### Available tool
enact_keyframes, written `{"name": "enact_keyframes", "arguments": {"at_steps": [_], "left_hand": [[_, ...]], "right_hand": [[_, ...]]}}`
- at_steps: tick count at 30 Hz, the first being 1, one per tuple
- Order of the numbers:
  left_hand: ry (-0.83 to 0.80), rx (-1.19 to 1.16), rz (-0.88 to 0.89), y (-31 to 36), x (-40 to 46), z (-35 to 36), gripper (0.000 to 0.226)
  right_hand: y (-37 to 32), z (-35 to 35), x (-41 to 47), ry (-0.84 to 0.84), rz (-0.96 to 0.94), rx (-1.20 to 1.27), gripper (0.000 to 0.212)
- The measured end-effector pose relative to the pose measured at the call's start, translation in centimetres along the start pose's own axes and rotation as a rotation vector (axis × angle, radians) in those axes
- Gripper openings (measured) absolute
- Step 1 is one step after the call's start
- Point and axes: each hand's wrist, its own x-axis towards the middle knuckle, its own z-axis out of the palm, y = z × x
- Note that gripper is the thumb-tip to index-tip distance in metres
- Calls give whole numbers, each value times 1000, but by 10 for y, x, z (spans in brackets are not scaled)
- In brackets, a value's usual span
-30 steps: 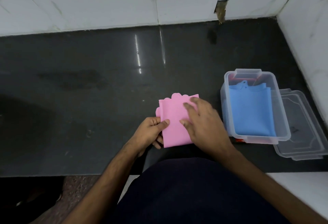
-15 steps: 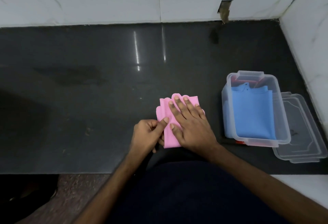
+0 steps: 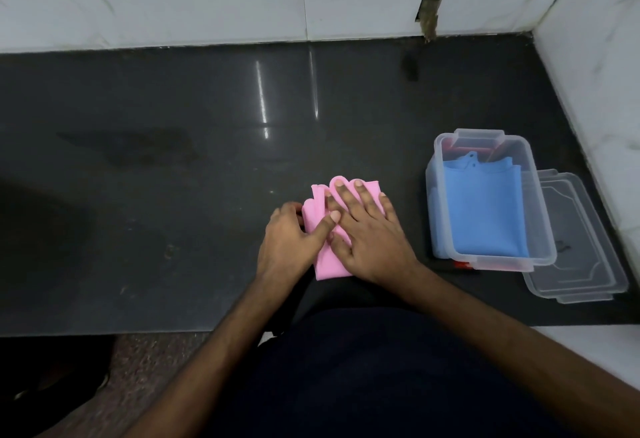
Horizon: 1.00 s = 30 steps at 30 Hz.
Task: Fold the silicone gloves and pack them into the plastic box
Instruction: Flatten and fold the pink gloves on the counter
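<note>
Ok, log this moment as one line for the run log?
stage: folding | right hand: flat, pressing folded pink silicone glove | left hand: at its edge | clear plastic box: holds blue silicone glove

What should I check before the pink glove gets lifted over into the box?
1. Pink glove folded flat on the counter: ok, right hand presses it with straight fingers.
2. Firm grip for lifting: not ok, left hand only rests at its left edge, thumb on top.
3. Plastic box open: ok, lid lies beside it on the right.
4. Room in the box: cannot tell, a blue glove already covers most of it.
5. Path from glove to box: ok, only bare counter between them.
</note>
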Motion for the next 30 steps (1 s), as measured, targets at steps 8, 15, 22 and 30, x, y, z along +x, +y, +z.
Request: {"name": "enact_keyframes", "arguments": {"at_steps": [8, 15, 22, 30], "left_hand": [[1, 11, -8, 6, 12, 5, 22], [-11, -427, -56, 11, -5, 11, 21], [-101, -977, -246, 21, -13, 3, 20], [-111, -1111, -193, 61, -12, -28, 44]], "right_hand": [[2, -7, -12, 19, 90, 103, 71], [2, -27, -23, 8, 334, 366, 73], [2, -52, -16, 67, 387, 665, 57], [-2, -81, -14, -103, 642, 1364, 68]]}}
